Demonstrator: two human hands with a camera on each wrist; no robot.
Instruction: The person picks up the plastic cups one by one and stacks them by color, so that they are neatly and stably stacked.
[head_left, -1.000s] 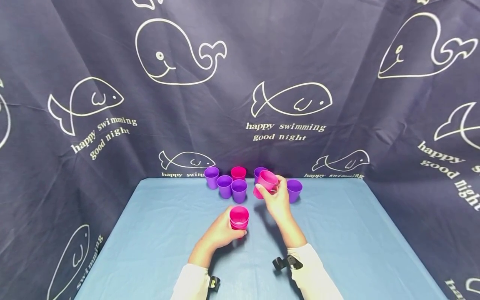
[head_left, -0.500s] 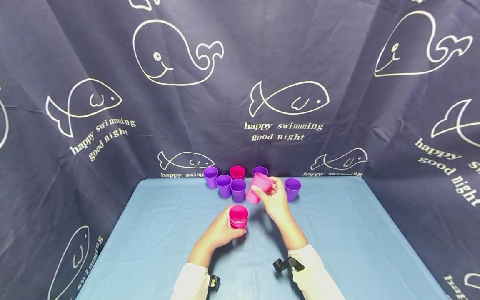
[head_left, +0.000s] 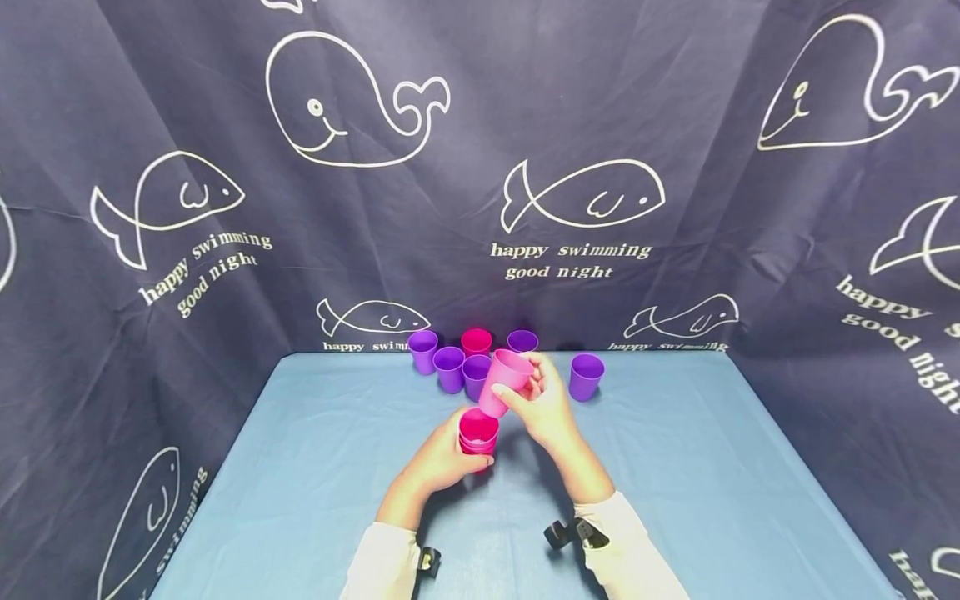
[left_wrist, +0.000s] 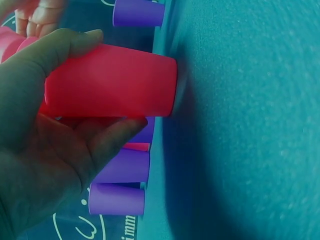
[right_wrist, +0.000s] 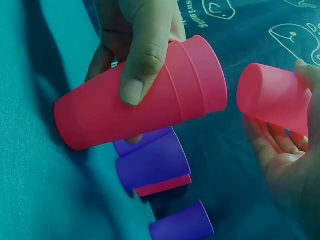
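Observation:
In the head view my left hand (head_left: 435, 462) grips a nested stack of pink cups (head_left: 478, 437), mouth up. The right wrist view shows the stacked rims (right_wrist: 192, 82) and the left thumb across the lowest cup. My right hand (head_left: 549, 408) holds a single pink cup (head_left: 504, 382) between thumb and fingers, tilted with its base toward the stack's mouth. A small gap shows between that cup (right_wrist: 275, 97) and the stack in the right wrist view. In the left wrist view the stack's base is close to the table.
Purple cups (head_left: 423, 352), (head_left: 449, 369) stand upright at the back left, with another purple cup (head_left: 476, 375) and a deep pink cup (head_left: 476, 340) beside them. Two more purple cups (head_left: 522, 340), (head_left: 586, 377) stand further right. A dark printed curtain (head_left: 420, 242) encloses the blue table (head_left: 285, 500).
My right hand has brought its pink cup leftward and down to just above the stack, turning its base toward it. The left hand and stack have stayed nearly still.

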